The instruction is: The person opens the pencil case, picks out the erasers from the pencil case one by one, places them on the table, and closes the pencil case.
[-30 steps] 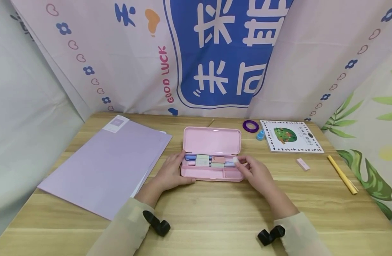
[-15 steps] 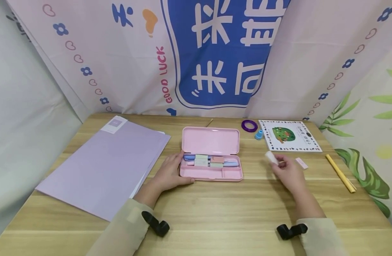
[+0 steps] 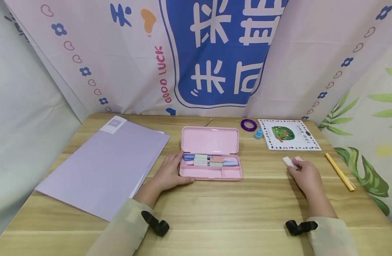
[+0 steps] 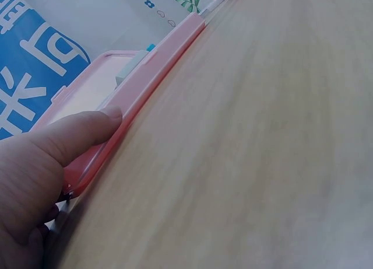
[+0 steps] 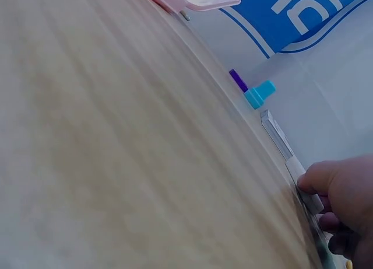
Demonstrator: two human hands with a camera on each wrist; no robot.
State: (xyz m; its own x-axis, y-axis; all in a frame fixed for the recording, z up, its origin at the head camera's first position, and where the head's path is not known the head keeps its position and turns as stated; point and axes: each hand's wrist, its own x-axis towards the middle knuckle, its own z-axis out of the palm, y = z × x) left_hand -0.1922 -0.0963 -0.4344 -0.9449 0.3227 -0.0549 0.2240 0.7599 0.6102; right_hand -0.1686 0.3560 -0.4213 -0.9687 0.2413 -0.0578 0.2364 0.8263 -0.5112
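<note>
An open pink pencil case (image 3: 210, 139) lies mid-table, with several blue and lilac pens and small paper-banded pieces in its back compartment. The front compartments hold nothing. My left hand (image 3: 168, 172) holds the case by its left end; the left wrist view shows the thumb (image 4: 87, 132) along its front wall. To the right, my right hand (image 3: 308, 177) pinches a white eraser (image 3: 288, 162) between thumb and fingers, low over the wood. A smaller pink-and-white eraser (image 3: 298, 158) shows just behind the fingers, partly hidden. In the right wrist view the white eraser (image 5: 303, 184) sticks out past the thumb.
A lilac folder (image 3: 103, 167) covers the table's left part. At the back right are a purple tape ring (image 3: 248, 125), a blue cone-shaped piece (image 3: 258, 134) and a white picture booklet (image 3: 289, 135). A yellow rolled stick (image 3: 340, 172) lies at far right.
My right hand has taken the white eraser out of the pencil case and carried it right, to beside the pink-and-white eraser. My left hand has stayed on the case.
</note>
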